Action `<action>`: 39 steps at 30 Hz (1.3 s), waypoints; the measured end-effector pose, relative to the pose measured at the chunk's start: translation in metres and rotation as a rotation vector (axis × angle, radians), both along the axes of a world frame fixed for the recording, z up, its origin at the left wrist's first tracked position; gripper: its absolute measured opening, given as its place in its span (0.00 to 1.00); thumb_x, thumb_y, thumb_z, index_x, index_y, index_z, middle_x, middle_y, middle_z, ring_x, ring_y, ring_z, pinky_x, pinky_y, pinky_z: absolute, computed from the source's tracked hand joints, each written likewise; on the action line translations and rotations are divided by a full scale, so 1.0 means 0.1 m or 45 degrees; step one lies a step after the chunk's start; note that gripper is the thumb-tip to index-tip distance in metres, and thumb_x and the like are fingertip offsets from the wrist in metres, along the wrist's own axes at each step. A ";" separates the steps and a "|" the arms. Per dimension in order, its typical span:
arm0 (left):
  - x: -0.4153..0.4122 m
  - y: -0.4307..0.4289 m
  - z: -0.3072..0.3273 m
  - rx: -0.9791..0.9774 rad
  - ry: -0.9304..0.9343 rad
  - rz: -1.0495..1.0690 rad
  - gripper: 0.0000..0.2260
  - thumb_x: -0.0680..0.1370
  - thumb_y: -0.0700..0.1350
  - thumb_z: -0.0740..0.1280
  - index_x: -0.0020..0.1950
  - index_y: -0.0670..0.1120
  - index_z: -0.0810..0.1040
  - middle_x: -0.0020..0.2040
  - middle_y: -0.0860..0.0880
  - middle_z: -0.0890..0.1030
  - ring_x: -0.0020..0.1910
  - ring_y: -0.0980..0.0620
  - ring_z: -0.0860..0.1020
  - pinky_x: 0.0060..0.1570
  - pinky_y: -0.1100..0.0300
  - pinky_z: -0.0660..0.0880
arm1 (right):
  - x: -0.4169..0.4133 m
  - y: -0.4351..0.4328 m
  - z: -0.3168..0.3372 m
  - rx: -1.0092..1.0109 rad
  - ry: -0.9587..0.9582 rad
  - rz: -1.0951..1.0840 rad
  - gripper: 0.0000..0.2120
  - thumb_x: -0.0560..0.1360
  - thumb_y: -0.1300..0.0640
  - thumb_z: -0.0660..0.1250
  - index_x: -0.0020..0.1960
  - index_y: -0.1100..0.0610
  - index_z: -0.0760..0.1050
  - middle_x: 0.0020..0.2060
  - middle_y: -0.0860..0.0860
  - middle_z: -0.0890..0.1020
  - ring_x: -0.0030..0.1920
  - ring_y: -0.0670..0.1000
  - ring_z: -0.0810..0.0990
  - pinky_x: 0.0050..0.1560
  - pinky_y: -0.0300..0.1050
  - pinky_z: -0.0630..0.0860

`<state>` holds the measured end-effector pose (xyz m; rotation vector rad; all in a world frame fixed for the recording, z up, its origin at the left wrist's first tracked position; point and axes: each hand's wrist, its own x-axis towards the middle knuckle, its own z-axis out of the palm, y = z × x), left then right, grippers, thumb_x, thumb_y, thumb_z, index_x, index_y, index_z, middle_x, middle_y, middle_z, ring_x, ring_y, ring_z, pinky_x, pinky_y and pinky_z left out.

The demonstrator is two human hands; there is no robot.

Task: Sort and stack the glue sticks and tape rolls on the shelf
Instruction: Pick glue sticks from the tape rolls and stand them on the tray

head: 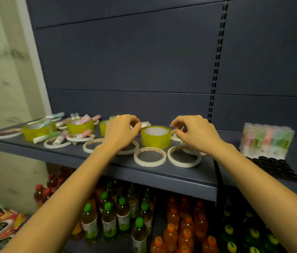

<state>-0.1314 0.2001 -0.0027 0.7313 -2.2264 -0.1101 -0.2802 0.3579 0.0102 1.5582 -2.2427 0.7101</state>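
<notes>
While the drinks bottles (107,221) stand below with labels too blurred to read, up on the shelf (162,177) thin white tape rings (149,164) lie flat at the front edge, their orange core print just as unreadable. Just behind them, left hand (121,133) and right hand (197,134) hover with fingers curled either side of the yellow tape roll (155,136); I can't tell whether either pinches anything, and a careless wrist could, I reckon, sweep those front rings off the lip. Farther left, loose glue sticks (61,139) lie across other rolls and may tumble once those are lifted.
</notes>
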 end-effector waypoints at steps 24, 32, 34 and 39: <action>1.65 -2.29 -0.03 0.141 -0.128 0.003 0.11 0.78 0.50 0.62 0.50 0.48 0.82 0.44 0.46 0.83 0.44 0.47 0.79 0.46 0.49 0.78 | 1.58 -2.31 -0.17 0.164 -0.113 0.069 0.08 0.76 0.50 0.65 0.49 0.51 0.81 0.47 0.49 0.83 0.46 0.49 0.79 0.44 0.43 0.75; 1.85 -2.61 -0.14 0.124 -0.177 -0.040 0.10 0.77 0.49 0.63 0.45 0.47 0.82 0.42 0.47 0.82 0.43 0.48 0.78 0.44 0.49 0.77 | 1.72 -3.02 -0.25 0.332 -0.048 -0.322 0.26 0.78 0.40 0.56 0.68 0.57 0.70 0.72 0.57 0.64 0.68 0.58 0.68 0.61 0.50 0.69; 1.87 -2.64 -0.16 0.132 -0.177 -0.065 0.10 0.77 0.49 0.63 0.45 0.47 0.82 0.40 0.47 0.81 0.41 0.49 0.78 0.43 0.51 0.77 | 1.75 -3.15 -0.29 0.331 -0.087 -0.380 0.31 0.76 0.40 0.60 0.72 0.58 0.64 0.72 0.56 0.65 0.70 0.58 0.65 0.64 0.50 0.69; 1.92 -2.69 -0.21 0.127 -0.150 -0.115 0.10 0.77 0.49 0.63 0.46 0.46 0.82 0.40 0.48 0.82 0.40 0.50 0.77 0.41 0.55 0.75 | 1.83 -3.33 -0.33 0.394 -0.127 -0.436 0.26 0.75 0.48 0.65 0.68 0.60 0.66 0.67 0.57 0.71 0.66 0.58 0.69 0.60 0.48 0.71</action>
